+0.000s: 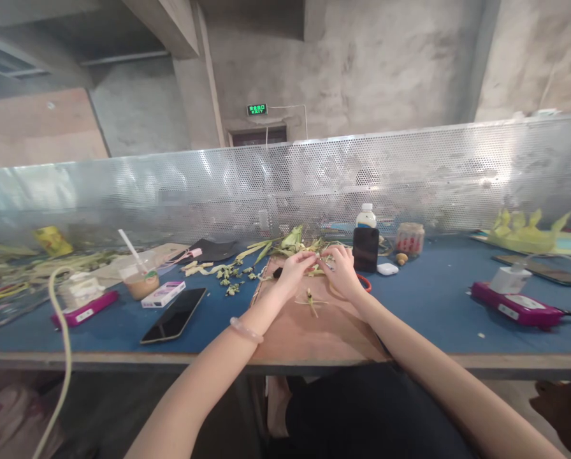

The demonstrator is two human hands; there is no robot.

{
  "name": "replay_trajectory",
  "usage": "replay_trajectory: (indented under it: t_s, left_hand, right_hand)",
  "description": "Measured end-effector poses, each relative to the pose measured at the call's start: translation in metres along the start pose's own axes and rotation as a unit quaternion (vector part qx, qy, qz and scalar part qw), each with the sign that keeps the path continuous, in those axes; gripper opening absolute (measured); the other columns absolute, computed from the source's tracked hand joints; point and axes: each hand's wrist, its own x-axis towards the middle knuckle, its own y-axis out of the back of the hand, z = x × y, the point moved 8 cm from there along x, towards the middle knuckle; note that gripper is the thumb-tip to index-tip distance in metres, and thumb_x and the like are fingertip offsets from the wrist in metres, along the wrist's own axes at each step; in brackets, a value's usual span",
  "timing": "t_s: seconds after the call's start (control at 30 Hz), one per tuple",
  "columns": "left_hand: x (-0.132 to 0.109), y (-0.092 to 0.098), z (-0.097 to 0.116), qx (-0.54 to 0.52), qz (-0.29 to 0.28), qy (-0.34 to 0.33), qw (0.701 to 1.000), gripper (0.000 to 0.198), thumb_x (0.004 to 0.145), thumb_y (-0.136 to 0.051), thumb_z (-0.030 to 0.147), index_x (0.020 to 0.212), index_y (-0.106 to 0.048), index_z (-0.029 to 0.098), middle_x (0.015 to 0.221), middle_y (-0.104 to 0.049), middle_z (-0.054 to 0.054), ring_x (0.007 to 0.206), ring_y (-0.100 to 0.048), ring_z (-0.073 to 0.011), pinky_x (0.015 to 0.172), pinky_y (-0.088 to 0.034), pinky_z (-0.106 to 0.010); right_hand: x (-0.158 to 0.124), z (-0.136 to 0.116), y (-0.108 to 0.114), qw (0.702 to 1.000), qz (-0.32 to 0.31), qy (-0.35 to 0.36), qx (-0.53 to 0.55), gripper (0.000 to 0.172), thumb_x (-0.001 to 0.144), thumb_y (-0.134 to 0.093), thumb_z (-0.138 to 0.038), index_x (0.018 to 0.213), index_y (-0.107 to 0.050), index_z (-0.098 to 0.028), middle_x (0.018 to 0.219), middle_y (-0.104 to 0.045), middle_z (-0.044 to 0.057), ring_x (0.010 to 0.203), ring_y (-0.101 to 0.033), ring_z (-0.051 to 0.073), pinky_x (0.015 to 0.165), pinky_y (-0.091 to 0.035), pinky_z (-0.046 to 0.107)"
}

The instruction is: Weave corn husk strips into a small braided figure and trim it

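My left hand (299,264) and my right hand (341,271) meet over a brown board (285,328), fingertips pinched close together. Something small and pale lies between the fingers, too small to make out. A thin, shiny sliver shows by the right fingers; I cannot tell what it is. Just below the hands, a small figure of crossed pale green strips (310,301) lies on the board. Behind the fingertips is a heap of green and yellowish leaf strips (292,239). A red-orange loop (364,284) pokes out beside my right wrist.
Left on the blue table are leaf scraps (231,278), a phone (174,317), a small box (164,294), a cup with a straw (141,285) and a purple power strip (85,310). Right are a dark upright slab (365,249), bottle (366,217), jar (409,240), white case (387,269) and another power strip (515,307).
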Motion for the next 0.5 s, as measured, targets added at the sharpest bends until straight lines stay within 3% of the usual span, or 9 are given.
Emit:
replay_trajectory:
  t_s: [0.27, 0.5]
  left_hand:
    - [0.001, 0.002, -0.002, 0.004, -0.002, -0.003, 1.0, 0.025, 0.064, -0.068, 0.03, 0.082, -0.066, 0.013, 0.082, -0.063, -0.005, 0.071, -0.056, -0.0113, 0.063, -0.043, -0.022]
    - [0.001, 0.006, -0.007, -0.001, -0.001, 0.026, 1.0, 0.028, 0.063, -0.069, 0.031, 0.085, -0.066, 0.014, 0.078, -0.064, -0.005, 0.061, -0.054, -0.0084, 0.05, -0.035, -0.019]
  right_hand:
    - [-0.001, -0.005, 0.011, 0.997, 0.032, 0.001, -0.068, 0.008, 0.081, -0.051, -0.027, 0.081, -0.056, -0.021, 0.092, -0.055, 0.004, 0.088, -0.042, 0.022, 0.079, -0.031, 0.037]
    - [-0.002, -0.003, 0.003, 0.991, 0.0, 0.035, -0.129, 0.009, 0.081, -0.052, -0.027, 0.082, -0.059, -0.022, 0.093, -0.054, 0.005, 0.091, -0.039, 0.024, 0.08, -0.028, 0.038]
